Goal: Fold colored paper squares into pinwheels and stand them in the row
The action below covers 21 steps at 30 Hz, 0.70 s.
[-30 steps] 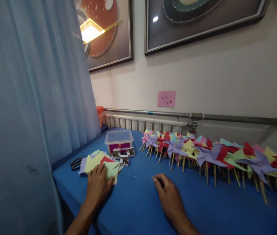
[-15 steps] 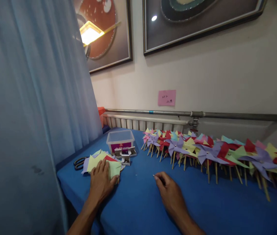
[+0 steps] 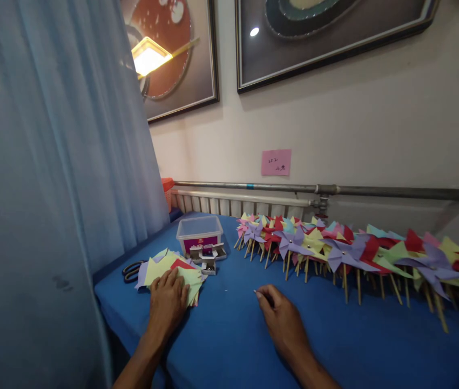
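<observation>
Left hand: the left hand point(image 3: 167, 303) lies palm down, fingers spread flat, on the near edge of the stack of paper squares point(image 3: 173, 269), pressing on it.
Right hand: the right hand point(image 3: 281, 319) rests on the desk point(image 3: 233, 335), fingers curled, thumb and forefinger pinched on a small pin point(image 3: 255, 292) whose tip sticks out to the left of the fingertips.
Paper squares: a loose pile of yellow, green, red and lilac sheets, under and just beyond the left hand, well apart from the right hand.
Scissors: a pair of scissors point(image 3: 131, 270) lies to the left of the pile, near the curtain point(image 3: 51, 178).
Plastic box: a clear plastic box point(image 3: 199, 234) stands beyond the left hand, with small open cardboard boxes point(image 3: 208, 255) just in front of it, touching the pile's far corner.
Pinwheels: a long row of paper pinwheels point(image 3: 346, 251) on wooden sticks lies beyond the right hand and runs off to its right.
Wall: a pink note point(image 3: 276, 162) hangs above a metal pipe point(image 3: 326, 189), past both hands.
</observation>
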Tool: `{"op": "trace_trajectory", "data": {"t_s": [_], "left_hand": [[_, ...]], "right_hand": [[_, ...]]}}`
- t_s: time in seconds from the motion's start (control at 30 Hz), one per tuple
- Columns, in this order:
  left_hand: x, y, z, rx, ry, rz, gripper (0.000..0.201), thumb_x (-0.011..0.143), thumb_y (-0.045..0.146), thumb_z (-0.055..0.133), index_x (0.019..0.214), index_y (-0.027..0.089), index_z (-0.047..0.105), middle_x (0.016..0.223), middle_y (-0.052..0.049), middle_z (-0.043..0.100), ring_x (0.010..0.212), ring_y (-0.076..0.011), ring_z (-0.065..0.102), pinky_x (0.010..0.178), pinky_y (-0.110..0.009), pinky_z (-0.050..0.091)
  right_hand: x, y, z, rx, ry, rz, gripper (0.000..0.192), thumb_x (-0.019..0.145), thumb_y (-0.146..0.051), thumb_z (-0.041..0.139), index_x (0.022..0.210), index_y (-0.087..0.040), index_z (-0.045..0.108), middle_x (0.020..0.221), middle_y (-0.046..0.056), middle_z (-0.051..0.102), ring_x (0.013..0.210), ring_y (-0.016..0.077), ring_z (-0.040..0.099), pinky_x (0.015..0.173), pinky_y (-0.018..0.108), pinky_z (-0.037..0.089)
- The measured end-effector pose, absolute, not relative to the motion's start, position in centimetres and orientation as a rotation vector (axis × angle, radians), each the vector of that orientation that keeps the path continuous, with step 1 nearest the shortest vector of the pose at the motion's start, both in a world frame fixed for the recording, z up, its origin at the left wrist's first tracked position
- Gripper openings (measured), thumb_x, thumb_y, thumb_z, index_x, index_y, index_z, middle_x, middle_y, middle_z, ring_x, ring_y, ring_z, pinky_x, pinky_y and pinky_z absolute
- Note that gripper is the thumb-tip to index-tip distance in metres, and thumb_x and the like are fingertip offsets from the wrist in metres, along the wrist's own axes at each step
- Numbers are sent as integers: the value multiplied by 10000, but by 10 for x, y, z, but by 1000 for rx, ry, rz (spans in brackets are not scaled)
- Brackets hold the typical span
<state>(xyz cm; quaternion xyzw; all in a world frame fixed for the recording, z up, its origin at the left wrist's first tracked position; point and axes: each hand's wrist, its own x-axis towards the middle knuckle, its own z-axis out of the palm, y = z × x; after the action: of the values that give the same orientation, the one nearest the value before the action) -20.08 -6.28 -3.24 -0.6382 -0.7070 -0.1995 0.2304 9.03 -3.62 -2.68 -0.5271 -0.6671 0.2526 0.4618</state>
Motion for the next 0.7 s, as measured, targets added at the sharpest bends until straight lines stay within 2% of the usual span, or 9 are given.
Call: {"op": "trace_trajectory", "data": {"t_s": [0.13, 0.23, 0.4, 0.57, 0.7], "left_hand": [[-199, -62, -32, -1800, -1974, -523, 447, 945, 395, 555, 1305, 153, 664, 1490, -164, 557, 1409, -332, 457, 1140, -510, 320], [-198, -63, -31, -1869, -1966, -515, 436, 908, 400, 612, 1266, 163, 687, 1471, -152, 578, 1418, -344, 445, 1155, -541, 292], [-200, -64, -33, -1903, -1848, -631, 235, 926, 273, 592, 1082, 233, 762, 1358, -89, 677, 1334, -318, 539, 1095, -513, 355], [-208, -63, -36, -1808, -1708, -797, 264, 972, 250, 526, 1089, 204, 757, 1301, -122, 705, 1212, -302, 625, 1029, -476, 419], [-212, -68, -21, -1742, -1636, -1009, 292, 978, 274, 506, 1118, 191, 748, 1303, -143, 700, 1171, -304, 644, 1034, -486, 420]], "right_hand": [[91, -36, -27, -1298, -1649, 631, 297, 889, -482, 469, 814, -250, 638, 757, 23, 712, 707, 223, 647, 685, 310, 443], [91, -36, -27, -1293, -1652, 626, 301, 891, -489, 472, 805, -249, 632, 767, 27, 714, 720, 223, 646, 689, 308, 439], [90, -36, -27, -1297, -1655, 639, 295, 894, -481, 468, 807, -247, 625, 762, 27, 706, 718, 224, 643, 698, 315, 433], [90, -36, -26, -1286, -1645, 634, 285, 892, -470, 473, 808, -247, 629, 747, 29, 702, 704, 223, 635, 687, 316, 425], [90, -37, -25, -1275, -1637, 637, 284, 887, -477, 494, 788, -247, 628, 733, 25, 694, 686, 217, 621, 661, 308, 418]]}}
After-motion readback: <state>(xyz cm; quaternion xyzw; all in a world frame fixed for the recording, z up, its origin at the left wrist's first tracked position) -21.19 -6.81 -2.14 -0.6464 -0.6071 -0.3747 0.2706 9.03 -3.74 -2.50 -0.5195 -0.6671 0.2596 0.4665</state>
